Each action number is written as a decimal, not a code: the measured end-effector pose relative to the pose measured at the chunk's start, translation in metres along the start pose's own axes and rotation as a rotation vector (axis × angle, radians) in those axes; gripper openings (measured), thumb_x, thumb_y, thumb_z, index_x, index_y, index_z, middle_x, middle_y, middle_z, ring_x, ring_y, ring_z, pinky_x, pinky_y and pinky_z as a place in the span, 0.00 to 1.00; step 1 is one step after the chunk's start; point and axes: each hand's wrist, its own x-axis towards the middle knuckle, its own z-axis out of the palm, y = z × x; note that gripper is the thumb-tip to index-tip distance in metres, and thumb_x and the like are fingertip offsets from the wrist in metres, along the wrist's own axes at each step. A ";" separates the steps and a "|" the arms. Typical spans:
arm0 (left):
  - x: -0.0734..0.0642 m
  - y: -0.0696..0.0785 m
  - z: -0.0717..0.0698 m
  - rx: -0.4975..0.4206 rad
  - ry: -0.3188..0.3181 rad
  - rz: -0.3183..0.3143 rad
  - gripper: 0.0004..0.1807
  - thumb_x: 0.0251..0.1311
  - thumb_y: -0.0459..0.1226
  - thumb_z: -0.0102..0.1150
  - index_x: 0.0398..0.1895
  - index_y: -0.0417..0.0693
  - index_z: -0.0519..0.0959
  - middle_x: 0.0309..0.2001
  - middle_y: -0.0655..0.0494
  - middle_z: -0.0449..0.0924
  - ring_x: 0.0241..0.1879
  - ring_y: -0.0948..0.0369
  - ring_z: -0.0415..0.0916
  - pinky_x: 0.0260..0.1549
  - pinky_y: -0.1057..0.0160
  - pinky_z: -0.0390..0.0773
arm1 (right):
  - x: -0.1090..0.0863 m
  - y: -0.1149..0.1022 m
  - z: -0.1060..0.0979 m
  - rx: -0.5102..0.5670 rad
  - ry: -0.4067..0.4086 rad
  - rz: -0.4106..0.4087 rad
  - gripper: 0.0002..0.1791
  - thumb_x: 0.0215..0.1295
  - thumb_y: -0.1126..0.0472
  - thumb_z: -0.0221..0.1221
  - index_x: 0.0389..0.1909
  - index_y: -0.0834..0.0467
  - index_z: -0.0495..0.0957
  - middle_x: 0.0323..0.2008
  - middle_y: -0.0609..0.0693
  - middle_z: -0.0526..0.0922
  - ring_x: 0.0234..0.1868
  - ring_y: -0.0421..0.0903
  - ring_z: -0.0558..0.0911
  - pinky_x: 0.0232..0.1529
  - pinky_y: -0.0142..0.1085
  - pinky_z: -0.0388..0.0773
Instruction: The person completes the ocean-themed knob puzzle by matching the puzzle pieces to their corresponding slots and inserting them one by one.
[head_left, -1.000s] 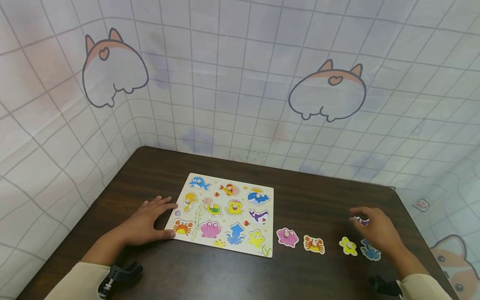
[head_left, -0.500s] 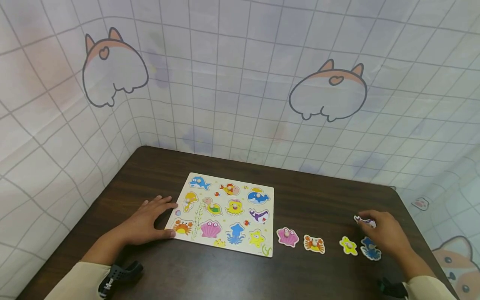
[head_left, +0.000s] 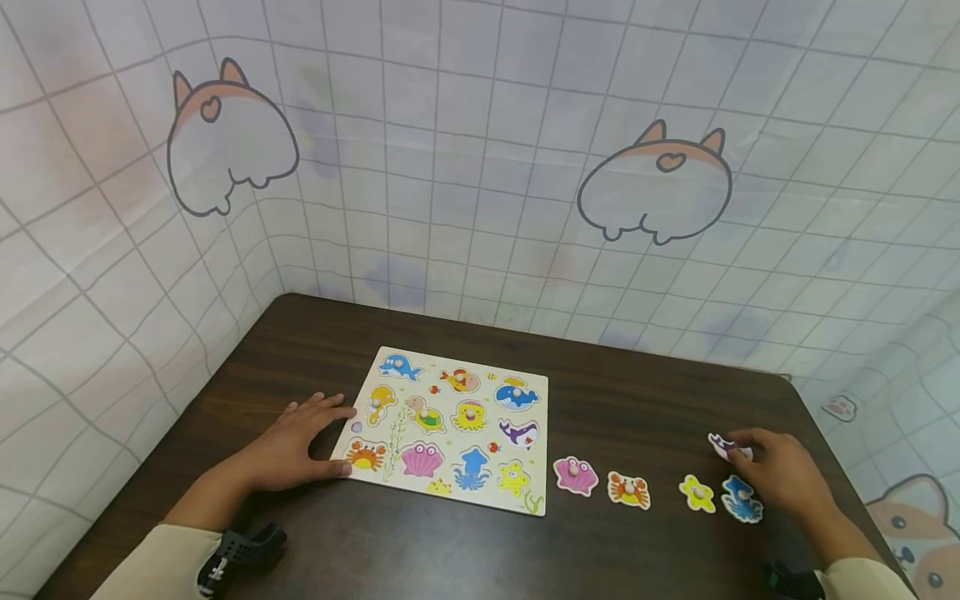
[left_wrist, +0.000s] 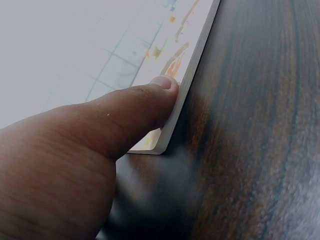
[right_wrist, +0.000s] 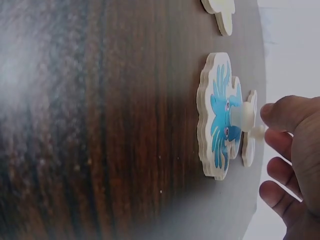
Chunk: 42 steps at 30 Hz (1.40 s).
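My left hand [head_left: 288,446] rests at the left side of a peg puzzle board [head_left: 486,446] with sea animals on it. In the left wrist view, its thumb [left_wrist: 145,100] presses the board's edge near a corner. Over at the right, my right hand [head_left: 783,471] is beside a purple whale piece [head_left: 720,444] on the table, partly covered by the fingers. In the right wrist view, the thumb [right_wrist: 285,112] and index finger stand apart close to that piece's knob [right_wrist: 257,132]. A blue squid piece [head_left: 742,502] lies just in front of this hand.
A pink shell piece [head_left: 576,476], a crab piece [head_left: 628,490] and a yellow starfish piece [head_left: 697,494] lie in a row right of the board. Several pieces with knobs sit in the board's upper rows. A patterned curtain [head_left: 480,167] stands behind the dark table [head_left: 630,400].
My right hand has drawn back to the right, uncovering more of the whale piece and the squid piece. The whale piece has turned slightly. My left hand and the board have stayed in place.
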 end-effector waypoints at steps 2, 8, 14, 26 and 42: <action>0.000 -0.001 0.000 0.001 0.002 0.001 0.49 0.52 0.66 0.70 0.74 0.53 0.70 0.77 0.40 0.59 0.76 0.34 0.46 0.70 0.29 0.42 | 0.000 0.001 0.000 -0.002 -0.004 0.008 0.17 0.66 0.60 0.66 0.51 0.67 0.82 0.41 0.65 0.86 0.36 0.58 0.83 0.34 0.57 0.80; 0.000 -0.002 0.001 0.004 0.004 0.003 0.49 0.52 0.66 0.70 0.74 0.53 0.69 0.77 0.40 0.59 0.76 0.34 0.46 0.70 0.29 0.42 | 0.000 0.002 0.001 -0.016 -0.028 0.044 0.16 0.67 0.60 0.65 0.50 0.67 0.83 0.43 0.67 0.85 0.40 0.63 0.83 0.37 0.61 0.78; 0.001 -0.002 0.002 0.000 0.000 0.005 0.49 0.53 0.66 0.69 0.74 0.53 0.69 0.77 0.41 0.58 0.77 0.34 0.46 0.70 0.29 0.41 | 0.000 0.005 0.002 -0.015 -0.023 0.057 0.14 0.68 0.61 0.65 0.49 0.67 0.83 0.41 0.66 0.85 0.38 0.60 0.82 0.35 0.59 0.78; 0.000 0.000 0.001 0.003 0.004 -0.001 0.49 0.52 0.66 0.70 0.74 0.53 0.69 0.77 0.40 0.59 0.77 0.34 0.47 0.71 0.29 0.42 | 0.002 0.002 0.004 -0.007 0.000 0.010 0.08 0.67 0.63 0.67 0.43 0.62 0.86 0.41 0.63 0.87 0.36 0.56 0.83 0.35 0.58 0.78; 0.000 0.001 0.000 0.008 0.001 -0.006 0.48 0.52 0.65 0.71 0.74 0.53 0.69 0.77 0.40 0.59 0.76 0.34 0.47 0.70 0.29 0.42 | 0.005 -0.032 -0.005 0.036 0.096 -0.176 0.04 0.62 0.64 0.70 0.37 0.56 0.89 0.40 0.56 0.88 0.47 0.63 0.78 0.43 0.63 0.75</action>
